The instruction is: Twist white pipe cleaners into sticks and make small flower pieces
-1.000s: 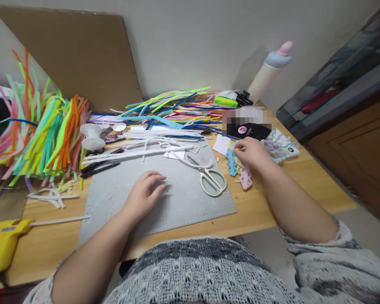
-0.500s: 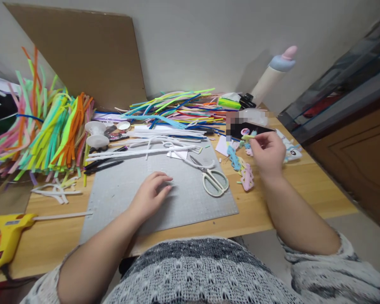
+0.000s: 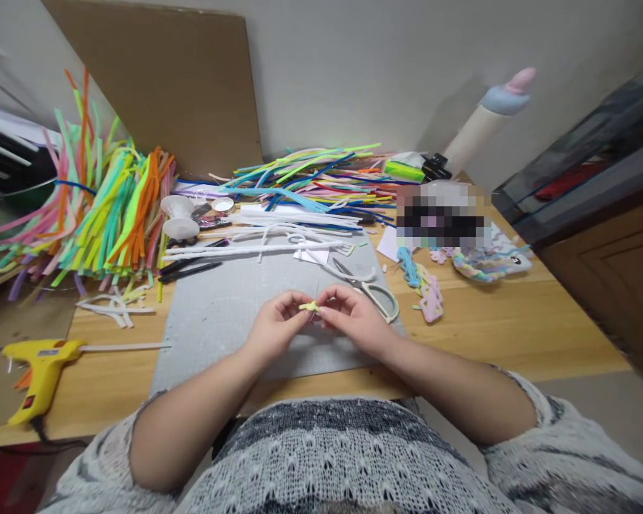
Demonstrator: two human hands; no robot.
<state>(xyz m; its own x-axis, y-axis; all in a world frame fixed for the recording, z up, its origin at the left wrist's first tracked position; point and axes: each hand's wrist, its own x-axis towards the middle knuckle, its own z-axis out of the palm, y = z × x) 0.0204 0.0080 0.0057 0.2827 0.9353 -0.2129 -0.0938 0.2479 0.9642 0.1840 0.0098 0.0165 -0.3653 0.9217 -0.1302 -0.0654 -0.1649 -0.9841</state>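
Both my hands meet over the grey cutting mat at its front middle. My left hand and my right hand each pinch one end of a small yellow-green pipe-cleaner piece held between their fingertips. Pale-handled scissors lie on the mat just behind my right hand. Small blue and pink twisted pipe-cleaner shapes rest on the wooden table to the right of the mat.
A big heap of coloured pipe cleaners lies at the left, another pile along the back. White strips cross the mat's far edge. A yellow glue gun sits front left. A cardboard sheet leans on the wall.
My right hand picked up a small piece at the right of the mat and brought it to the centre. My left hand rose from the mat to grip it too.
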